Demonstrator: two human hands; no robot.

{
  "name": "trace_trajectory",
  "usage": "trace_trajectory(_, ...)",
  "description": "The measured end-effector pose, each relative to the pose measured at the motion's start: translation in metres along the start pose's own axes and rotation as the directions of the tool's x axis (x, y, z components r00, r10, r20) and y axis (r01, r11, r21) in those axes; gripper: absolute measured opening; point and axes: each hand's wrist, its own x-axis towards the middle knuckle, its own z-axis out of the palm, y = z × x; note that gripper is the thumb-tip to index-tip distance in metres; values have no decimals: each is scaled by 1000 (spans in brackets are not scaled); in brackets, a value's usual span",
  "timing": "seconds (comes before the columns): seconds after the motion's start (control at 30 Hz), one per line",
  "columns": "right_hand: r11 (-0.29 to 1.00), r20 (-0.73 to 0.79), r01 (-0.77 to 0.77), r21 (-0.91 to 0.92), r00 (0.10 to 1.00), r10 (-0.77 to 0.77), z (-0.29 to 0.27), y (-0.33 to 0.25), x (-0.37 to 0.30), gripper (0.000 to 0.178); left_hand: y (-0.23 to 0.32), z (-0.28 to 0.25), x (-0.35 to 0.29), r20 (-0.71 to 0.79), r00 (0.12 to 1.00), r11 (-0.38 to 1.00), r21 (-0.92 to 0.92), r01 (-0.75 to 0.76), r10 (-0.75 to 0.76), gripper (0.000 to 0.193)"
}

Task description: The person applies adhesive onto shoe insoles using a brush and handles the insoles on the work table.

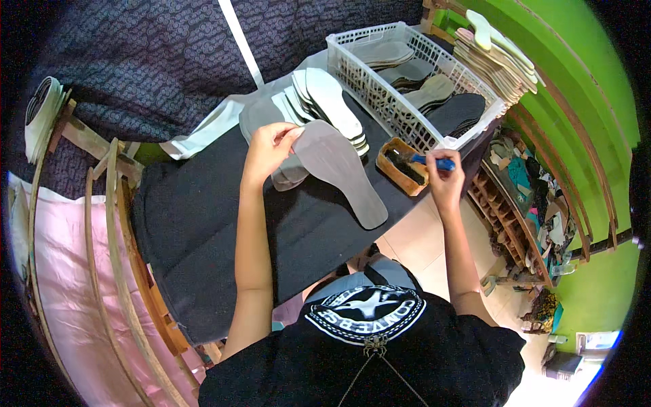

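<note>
Pinched at its wide end, a grey-brown shoe insole [337, 166] is held up over the table by my left hand [270, 150]. My right hand [445, 178] grips the blue handle of a brush [434, 161]. The brush's head reaches into a small tan rectangular tub [401, 178] with dark contents, so its bristles are hard to make out. Beyond the held insole lies a fanned stack of white insoles [330, 102]. Grey insoles [290, 175] lie partly hidden behind my left hand.
A white plastic crate [413, 112] with stacked insoles stands at the back right, beside a pile of cream insoles [491, 57]. Black cloth [196, 230] covers the table. Wooden racks [122, 224] flank the left side; a cluttered shelf [515, 203] stands at right.
</note>
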Motion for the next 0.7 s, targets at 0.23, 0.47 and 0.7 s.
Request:
trace_trajectory(0.23, 997, 190, -27, -74, 981, 40, -6, 6, -1, 12, 25, 15, 20, 78, 993, 994, -74, -81, 86, 19)
trace_trajectory(0.47, 983, 266, -58, -173, 958, 103, -32, -9, 4, 17, 33, 29, 44, 100, 969, 960, -195, -202, 224, 18)
trace_trajectory(0.7, 930, 289, 144, -338, 956, -43, -56, -11, 19, 18, 54, 46, 70, 185, 950, 942, -270, -197, 252, 16)
